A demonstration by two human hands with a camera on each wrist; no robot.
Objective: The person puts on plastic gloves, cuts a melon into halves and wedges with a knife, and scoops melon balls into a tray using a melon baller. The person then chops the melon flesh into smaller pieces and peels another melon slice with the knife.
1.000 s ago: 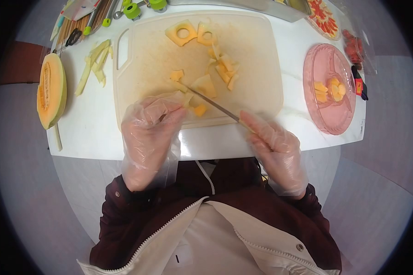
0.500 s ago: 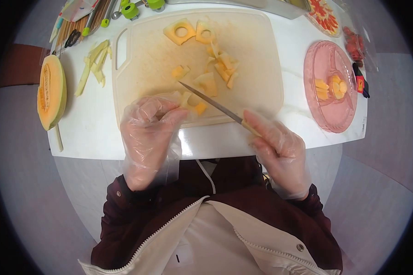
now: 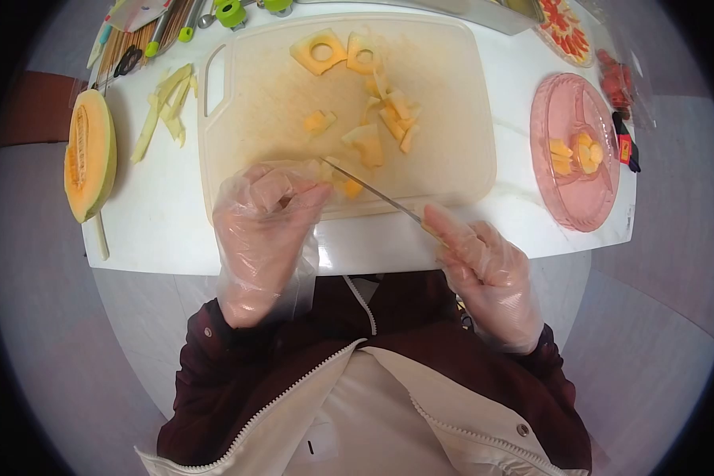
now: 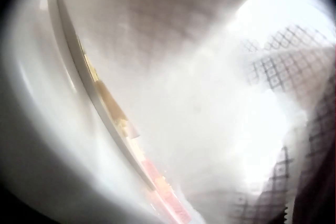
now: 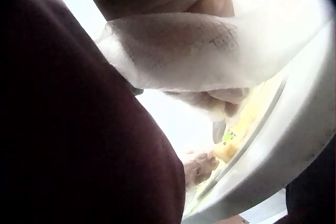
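Both hands wear clear plastic gloves. In the head view the right hand point(image 3: 488, 278) grips a knife point(image 3: 373, 191) by its handle, its blade slanting up and left towards the left fingers. Near the front edge of the cutting board point(image 3: 270, 103), the left hand point(image 3: 270, 230) pinches a piece of melon, largely hidden by the fingers and glove. An orange melon piece point(image 3: 352, 188) lies beside those fingertips. Farther back are a small melon piece point(image 3: 317, 120), a larger flat one point(image 3: 366, 144) and two slices with round holes, one of them the left slice point(image 3: 305, 57).
A half melon point(image 3: 89, 159) and pale rind strips point(image 3: 163, 111) are left of the board. To the right stands a pink divided plate point(image 3: 559, 190) holding melon pieces. Green-handled tools point(image 3: 230, 12), skewers and a metal tray point(image 3: 452, 9) line the back.
The knife tip has drawn back from the small melon piece and sits nearer the left fingers. That small piece rests apart from the blade. The left hand keeps its pinch.
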